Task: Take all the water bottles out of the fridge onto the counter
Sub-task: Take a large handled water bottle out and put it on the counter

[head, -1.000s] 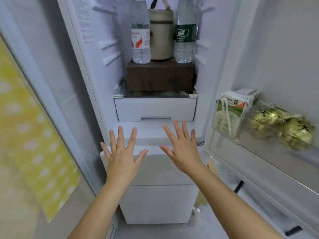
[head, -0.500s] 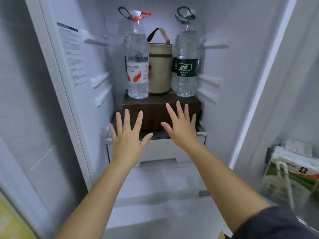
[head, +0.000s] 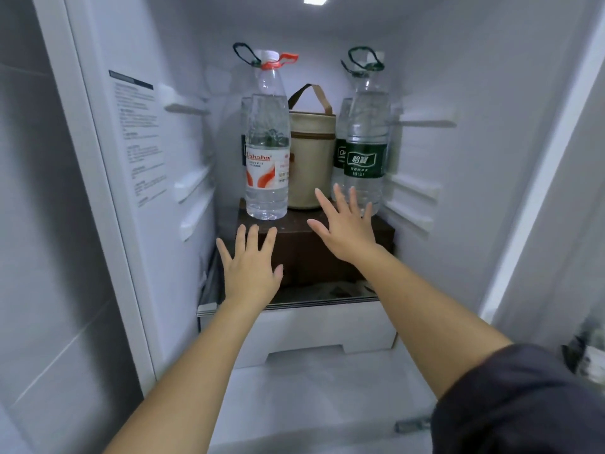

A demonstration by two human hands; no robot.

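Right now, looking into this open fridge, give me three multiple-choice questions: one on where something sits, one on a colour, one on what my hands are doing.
1. Where is the beige bag?
A. On a door shelf
B. On the brown box, between the front left bottle and the front right bottle
C. In the drawer below

2. What colour is the front right bottle's label?
A. Green
B. Blue
C. Yellow

3. What are the left hand and right hand doing?
A. Each grips a bottle
B. One holds the bag's handle
C. Both reach in, fingers spread, gripping nothing

Answers: B, the bag stands on the box with a bottle on either side; A, its label band is dark green; C, all fingers are straight and apart.
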